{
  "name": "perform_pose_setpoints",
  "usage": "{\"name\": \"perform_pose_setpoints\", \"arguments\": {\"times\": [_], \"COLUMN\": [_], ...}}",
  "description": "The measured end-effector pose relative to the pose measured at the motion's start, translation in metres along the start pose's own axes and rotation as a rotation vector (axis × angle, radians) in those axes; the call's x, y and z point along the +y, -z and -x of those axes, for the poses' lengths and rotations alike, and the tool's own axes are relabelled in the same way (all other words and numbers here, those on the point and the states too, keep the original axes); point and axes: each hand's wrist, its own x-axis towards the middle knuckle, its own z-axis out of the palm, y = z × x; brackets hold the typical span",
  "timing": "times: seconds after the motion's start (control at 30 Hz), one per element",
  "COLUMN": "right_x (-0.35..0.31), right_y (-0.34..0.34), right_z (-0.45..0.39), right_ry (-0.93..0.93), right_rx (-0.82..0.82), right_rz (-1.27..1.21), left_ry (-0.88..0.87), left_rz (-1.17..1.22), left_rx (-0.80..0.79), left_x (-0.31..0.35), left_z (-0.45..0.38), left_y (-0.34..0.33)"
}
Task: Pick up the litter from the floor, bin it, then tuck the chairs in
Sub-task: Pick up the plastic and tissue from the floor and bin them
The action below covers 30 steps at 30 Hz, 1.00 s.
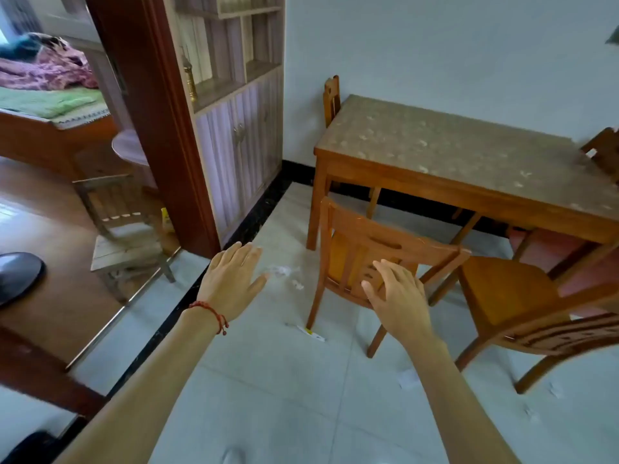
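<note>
Litter lies on the pale tiled floor: a crumpled white tissue point(283, 270), a smaller white scrap point(297, 285), a white-and-yellow wrapper point(311, 333) by a chair leg, and paper scraps point(408, 379) farther right. A wooden chair point(365, 249) stands pulled out from the wooden table point(462, 152), its back towards me. A second chair point(509, 289) stands askew at the right. My left hand point(231, 283) hovers with fingers spread, holding nothing, left of the tissue. My right hand point(397, 296) is stretched out in front of the first chair's back, fingers relaxed and empty.
A striped cabinet with shelves point(241, 128) and a dark red door frame point(157, 128) stand at the left. Beyond the doorway are a small wooden chair point(124, 229) and a bed point(50, 105). Two more chairs, one at the table's far end point(332, 95), the other at its right edge point(604, 152).
</note>
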Motion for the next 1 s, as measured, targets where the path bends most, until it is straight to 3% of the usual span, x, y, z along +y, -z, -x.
{"name": "perform_pose_setpoints", "arguments": {"times": [0.33, 0.63, 1.0], "right_x": [-0.060, -0.122, -0.141], "right_y": [-0.056, -0.105, -0.154], "right_z": [-0.087, -0.170, -0.278], "right_ry": [-0.005, -0.047, -0.079], "right_rx": [-0.031, -0.084, -0.176], "right_rz": [-0.003, -0.036, -0.052], "left_ry": [-0.052, -0.077, -0.050], "left_rz": [-0.029, -0.033, -0.028], "left_rx": [0.064, -0.035, -0.158], "left_x": [-0.082, -0.165, -0.212], "left_z": [-0.080, -0.162, -0.266], "left_y": [-0.020, -0.034, -0.063]}}
